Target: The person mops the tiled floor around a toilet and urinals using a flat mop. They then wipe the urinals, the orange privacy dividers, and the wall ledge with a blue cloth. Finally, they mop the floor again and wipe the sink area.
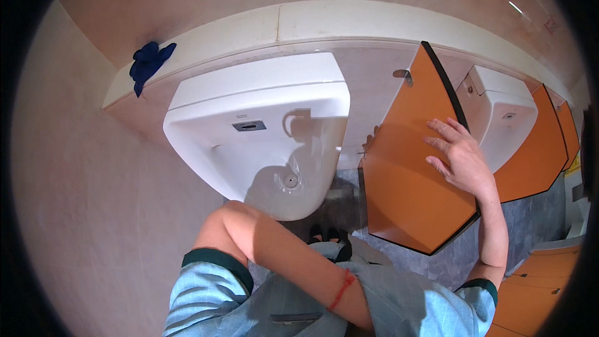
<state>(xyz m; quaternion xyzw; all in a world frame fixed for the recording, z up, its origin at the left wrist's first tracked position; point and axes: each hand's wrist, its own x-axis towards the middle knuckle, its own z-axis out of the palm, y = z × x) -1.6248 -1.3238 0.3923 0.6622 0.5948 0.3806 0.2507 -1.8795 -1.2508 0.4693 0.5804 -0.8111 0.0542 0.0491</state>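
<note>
A white wall urinal (pixel 262 126) stands before me, with a metal plate at its back and a small round drain low in the bowl. My right hand (pixel 456 154) is over the orange partition panel (pixel 412 168) at the urinal's right, fingers spread and holding nothing; whether it touches the panel I cannot tell. My left forearm, with a red string bracelet (pixel 344 289), bends back across my front, and the left hand is out of view. A dark blue cloth (pixel 149 66) lies crumpled on the left end of the pale ledge (pixel 346 18) above the urinal.
Behind the panel are a second urinal (pixel 507 112) and a further orange partition (pixel 531 150). A tiled wall (pixel 103 187) stands close on the left. Orange doors or panels (pixel 538 285) are at the lower right. Grey floor (pixel 533 220) shows below the partitions.
</note>
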